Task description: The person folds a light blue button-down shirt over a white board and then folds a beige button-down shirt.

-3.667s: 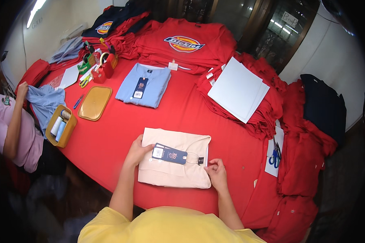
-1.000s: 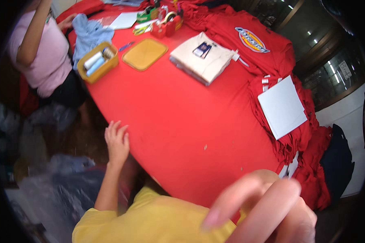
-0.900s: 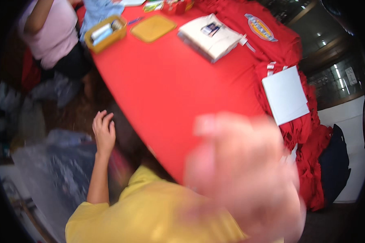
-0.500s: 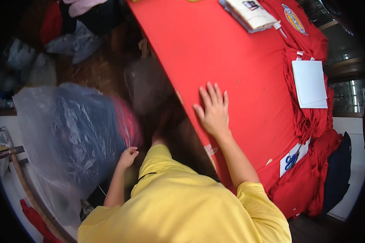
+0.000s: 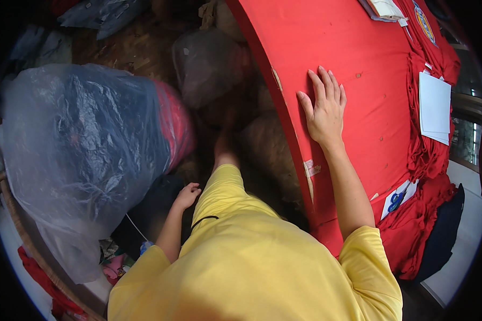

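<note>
My right hand (image 5: 326, 115) rests palm down, fingers spread, on the red cloth-covered table (image 5: 353, 107). Nothing is in its grasp. My left hand (image 5: 187, 196) hangs low beside my thigh, its fingers loosely bent, and I see nothing held in it. Left of that hand bulges a large clear plastic bag (image 5: 107, 123) stuffed with dark blue and red cloth; the hand is apart from it. Along the table's right side lie crumpled red garments (image 5: 420, 123), topped by white sheets (image 5: 435, 107). Blue-handled scissors (image 5: 396, 200) lie on a white sheet lower down.
The table's near left edge (image 5: 310, 184) has worn tape. Another clear bag (image 5: 206, 64) stands on the brown floor ahead, beside the table. Folded cloth (image 5: 383, 9) lies at the far right of the table. A curved wooden rail (image 5: 24, 230) runs at lower left.
My view has shifted, and the table now sits further right in it. The right hand stays flat on the red cloth. My left hand has come away from the plastic bag's edge.
</note>
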`<action>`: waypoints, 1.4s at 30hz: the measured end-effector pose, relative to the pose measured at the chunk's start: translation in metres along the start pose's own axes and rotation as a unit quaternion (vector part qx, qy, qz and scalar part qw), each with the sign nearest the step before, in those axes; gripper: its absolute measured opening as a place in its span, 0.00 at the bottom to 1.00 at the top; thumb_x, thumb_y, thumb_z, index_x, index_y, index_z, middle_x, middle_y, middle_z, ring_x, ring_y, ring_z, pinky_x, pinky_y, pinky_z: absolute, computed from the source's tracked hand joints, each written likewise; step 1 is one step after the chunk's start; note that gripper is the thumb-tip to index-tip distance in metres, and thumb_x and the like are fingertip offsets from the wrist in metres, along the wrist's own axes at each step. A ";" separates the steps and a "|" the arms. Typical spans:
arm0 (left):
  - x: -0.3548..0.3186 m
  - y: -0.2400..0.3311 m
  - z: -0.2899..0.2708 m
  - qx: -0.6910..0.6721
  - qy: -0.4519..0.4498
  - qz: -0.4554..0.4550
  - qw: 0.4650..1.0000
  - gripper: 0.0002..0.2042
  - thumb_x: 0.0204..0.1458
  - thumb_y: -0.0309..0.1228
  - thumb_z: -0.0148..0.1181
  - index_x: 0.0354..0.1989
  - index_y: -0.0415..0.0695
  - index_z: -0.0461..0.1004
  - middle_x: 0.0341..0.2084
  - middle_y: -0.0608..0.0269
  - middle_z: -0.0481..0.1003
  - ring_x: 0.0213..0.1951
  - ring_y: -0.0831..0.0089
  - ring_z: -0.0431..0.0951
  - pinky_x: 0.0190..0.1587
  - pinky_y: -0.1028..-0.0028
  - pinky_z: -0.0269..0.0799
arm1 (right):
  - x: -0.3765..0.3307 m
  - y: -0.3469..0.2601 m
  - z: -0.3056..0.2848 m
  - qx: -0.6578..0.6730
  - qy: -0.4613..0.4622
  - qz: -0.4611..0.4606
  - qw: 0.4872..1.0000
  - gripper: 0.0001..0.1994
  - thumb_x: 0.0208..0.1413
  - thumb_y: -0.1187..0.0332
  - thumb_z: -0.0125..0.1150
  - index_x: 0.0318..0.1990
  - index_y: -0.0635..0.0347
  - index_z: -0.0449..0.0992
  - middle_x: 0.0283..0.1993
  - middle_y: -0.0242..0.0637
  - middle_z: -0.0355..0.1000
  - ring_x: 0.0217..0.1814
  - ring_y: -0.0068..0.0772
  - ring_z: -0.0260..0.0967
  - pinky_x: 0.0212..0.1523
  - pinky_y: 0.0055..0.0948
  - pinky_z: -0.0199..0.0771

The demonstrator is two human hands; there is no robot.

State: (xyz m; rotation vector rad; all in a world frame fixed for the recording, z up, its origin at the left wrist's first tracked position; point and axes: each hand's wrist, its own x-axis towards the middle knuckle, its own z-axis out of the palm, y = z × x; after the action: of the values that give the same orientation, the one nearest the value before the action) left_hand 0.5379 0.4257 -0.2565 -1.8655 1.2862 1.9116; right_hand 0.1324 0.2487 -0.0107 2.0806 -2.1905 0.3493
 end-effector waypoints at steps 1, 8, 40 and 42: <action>-0.007 0.009 -0.002 0.027 0.007 -0.003 1.000 0.21 0.55 0.36 0.56 0.55 0.39 0.69 0.49 0.49 0.74 0.51 0.58 0.74 0.54 0.67 0.68 | -0.001 0.000 0.000 0.002 -0.001 0.001 1.000 0.26 0.58 0.53 0.52 0.61 0.54 0.65 0.67 0.42 0.57 0.72 0.44 0.48 0.69 0.51 0.39; -0.043 0.039 -0.009 0.259 0.127 0.138 0.947 0.17 0.52 0.33 0.58 0.50 0.42 0.73 0.44 0.51 0.75 0.50 0.54 0.73 0.56 0.64 0.67 | -0.003 -0.005 -0.003 0.013 0.003 0.001 1.000 0.25 0.58 0.54 0.53 0.60 0.55 0.66 0.67 0.43 0.57 0.71 0.45 0.48 0.70 0.50 0.40; -0.063 0.013 -0.038 0.414 0.340 0.264 0.802 0.08 0.43 0.34 0.58 0.31 0.48 0.80 0.35 0.65 0.77 0.47 0.66 0.70 0.56 0.62 0.57 | -0.001 0.002 -0.010 0.033 0.029 0.000 0.999 0.27 0.57 0.52 0.55 0.60 0.54 0.66 0.67 0.43 0.57 0.71 0.45 0.49 0.67 0.55 0.45; -0.057 0.010 -0.038 0.424 0.345 0.258 0.796 0.08 0.43 0.34 0.58 0.31 0.49 0.81 0.33 0.64 0.78 0.47 0.67 0.71 0.55 0.62 0.57 | -0.002 0.003 -0.009 0.029 0.028 0.004 0.999 0.27 0.56 0.52 0.56 0.60 0.53 0.66 0.66 0.42 0.57 0.71 0.43 0.49 0.69 0.51 0.42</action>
State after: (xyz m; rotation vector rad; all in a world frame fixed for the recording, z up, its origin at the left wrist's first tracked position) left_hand 0.5704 0.4180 -0.1959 -1.7728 2.5084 0.4168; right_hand 0.1288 0.2528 -0.0025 2.0653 -2.1815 0.4728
